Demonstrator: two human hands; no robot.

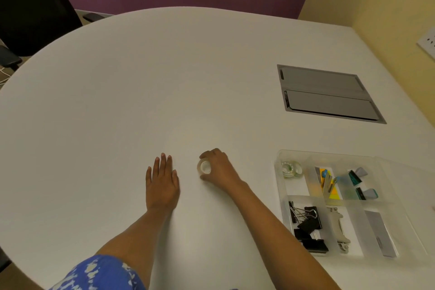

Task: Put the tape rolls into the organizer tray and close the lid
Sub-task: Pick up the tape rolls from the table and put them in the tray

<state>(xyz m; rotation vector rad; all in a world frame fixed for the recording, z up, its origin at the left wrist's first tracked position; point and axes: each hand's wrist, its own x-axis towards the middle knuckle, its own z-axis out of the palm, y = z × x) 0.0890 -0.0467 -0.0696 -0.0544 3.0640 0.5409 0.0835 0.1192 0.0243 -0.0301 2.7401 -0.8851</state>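
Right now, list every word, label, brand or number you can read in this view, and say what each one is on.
No text can be read.
Tape roll in the right hand at: no print shows.
Tape roll in the organizer tray at: green marks on its core, too blurred to read.
Sticky notes: colours only.
Binder clips: no marking shows.
Wall socket plate: holes only, no lettering visible.

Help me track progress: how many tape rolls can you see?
2. One tape roll is on the table under the right hand; another sits in the organizer tray, far-left compartment. No others show.
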